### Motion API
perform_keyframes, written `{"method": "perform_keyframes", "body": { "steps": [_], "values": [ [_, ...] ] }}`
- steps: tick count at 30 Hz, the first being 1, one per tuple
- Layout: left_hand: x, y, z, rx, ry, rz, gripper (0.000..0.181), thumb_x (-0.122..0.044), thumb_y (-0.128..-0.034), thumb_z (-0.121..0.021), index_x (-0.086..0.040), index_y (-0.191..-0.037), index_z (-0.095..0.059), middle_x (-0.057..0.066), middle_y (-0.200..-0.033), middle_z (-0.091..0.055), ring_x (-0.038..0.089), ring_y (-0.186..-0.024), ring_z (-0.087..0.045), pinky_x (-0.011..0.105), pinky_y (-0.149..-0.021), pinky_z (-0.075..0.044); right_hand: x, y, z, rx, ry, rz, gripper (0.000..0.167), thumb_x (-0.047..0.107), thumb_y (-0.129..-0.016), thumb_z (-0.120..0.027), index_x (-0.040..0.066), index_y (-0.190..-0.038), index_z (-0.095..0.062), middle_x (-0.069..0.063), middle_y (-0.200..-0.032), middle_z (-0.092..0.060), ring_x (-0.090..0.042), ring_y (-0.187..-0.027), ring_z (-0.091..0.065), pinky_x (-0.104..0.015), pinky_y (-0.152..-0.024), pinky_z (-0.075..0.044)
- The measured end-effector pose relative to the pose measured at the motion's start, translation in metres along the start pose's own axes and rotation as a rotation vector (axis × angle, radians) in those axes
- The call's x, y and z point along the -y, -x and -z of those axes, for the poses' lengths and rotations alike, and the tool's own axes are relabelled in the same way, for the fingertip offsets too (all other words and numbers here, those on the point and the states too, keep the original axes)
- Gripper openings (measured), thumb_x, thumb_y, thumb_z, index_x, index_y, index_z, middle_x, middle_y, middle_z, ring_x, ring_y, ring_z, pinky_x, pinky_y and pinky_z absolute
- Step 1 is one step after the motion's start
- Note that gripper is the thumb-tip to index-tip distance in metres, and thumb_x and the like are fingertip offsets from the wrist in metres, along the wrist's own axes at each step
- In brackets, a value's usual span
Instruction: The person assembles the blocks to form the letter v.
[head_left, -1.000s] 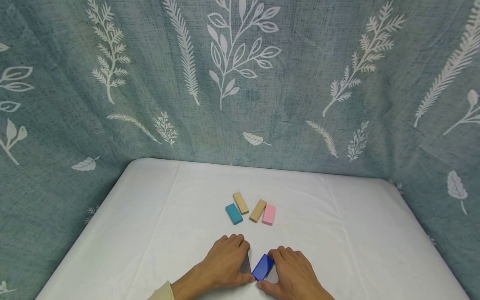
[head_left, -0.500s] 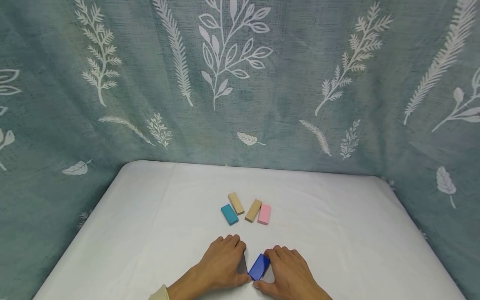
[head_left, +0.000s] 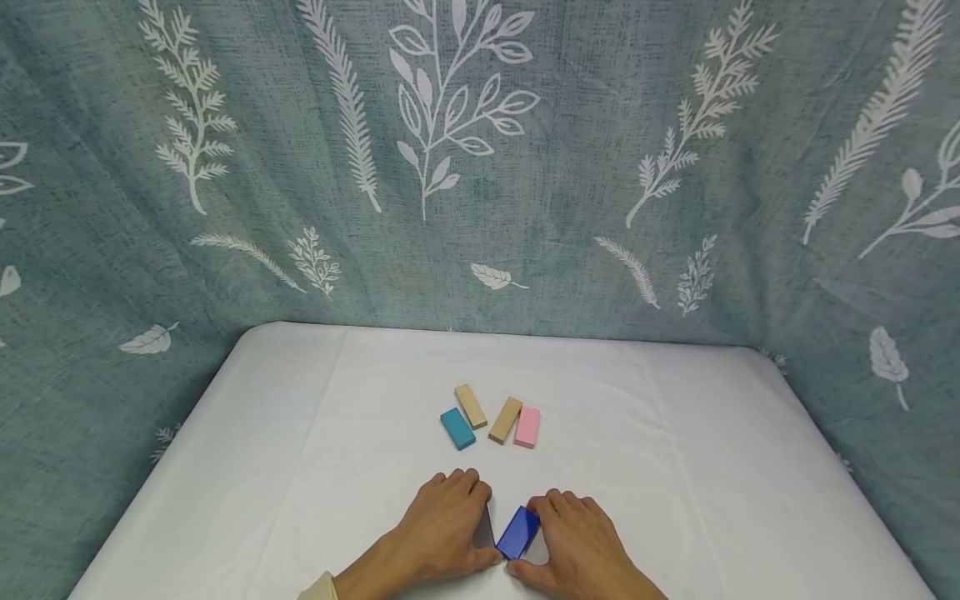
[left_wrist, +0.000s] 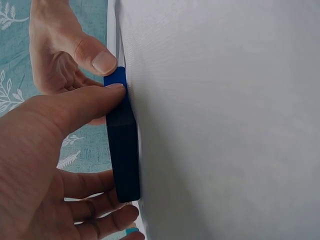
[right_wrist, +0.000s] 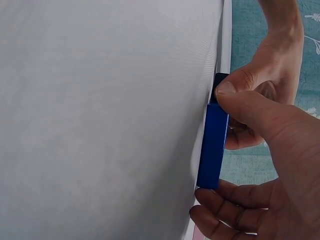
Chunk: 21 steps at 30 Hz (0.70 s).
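Note:
My left hand (head_left: 446,527) grips a dark block (head_left: 484,532) between its thumb and fingers, near the front of the white table. In the left wrist view that dark block (left_wrist: 124,160) stands with its long side along the tabletop, the thumb at its near end. My right hand (head_left: 579,543) holds a shiny blue block (head_left: 518,533), thumb at one end and fingertips at the other, clearest in the right wrist view along its blue face (right_wrist: 213,150). The near ends of the two blocks meet or nearly meet where the thumbs come together, and their far ends spread apart.
Beyond the hands lie a teal block (head_left: 457,429), a pink block (head_left: 527,427), and two plain wooden blocks, the left one (head_left: 471,407) and the right one (head_left: 506,420). A white cloth covers the table (head_left: 360,467). A green leaf-patterned curtain (head_left: 562,167) hangs behind it.
The whole head view has shifted slightly left, curtain and table included. Both hands keep their grip on the dark and blue blocks, with no clear movement over the table.

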<state>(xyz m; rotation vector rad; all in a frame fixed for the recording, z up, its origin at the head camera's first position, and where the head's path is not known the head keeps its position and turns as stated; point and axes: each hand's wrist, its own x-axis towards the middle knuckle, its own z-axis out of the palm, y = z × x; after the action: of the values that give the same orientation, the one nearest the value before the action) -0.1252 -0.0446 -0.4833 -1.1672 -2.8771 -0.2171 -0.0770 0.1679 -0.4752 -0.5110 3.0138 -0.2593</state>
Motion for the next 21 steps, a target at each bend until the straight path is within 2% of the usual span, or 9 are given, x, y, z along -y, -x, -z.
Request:
{"method": "perform_keyframes", "body": {
  "steps": [21],
  "values": [
    [-0.0016,0.0002,0.0009,0.001,-0.009,0.009,0.066,-0.065,-0.0749,-0.078,-0.012,-0.112,-0.067,-0.004,-0.096,-0.055,0.010,-0.084,-0.048,0.026,-0.071,-0.043,0.0002,-0.0012,0.0010,0.031,-0.025,-0.024,0.080,0.068,-0.074,-0.077,0.004,-0.119,-0.064,-0.010,-0.112,-0.063,-0.031,-0.106,-0.060,-0.057,-0.095,-0.046]
  ]
}}
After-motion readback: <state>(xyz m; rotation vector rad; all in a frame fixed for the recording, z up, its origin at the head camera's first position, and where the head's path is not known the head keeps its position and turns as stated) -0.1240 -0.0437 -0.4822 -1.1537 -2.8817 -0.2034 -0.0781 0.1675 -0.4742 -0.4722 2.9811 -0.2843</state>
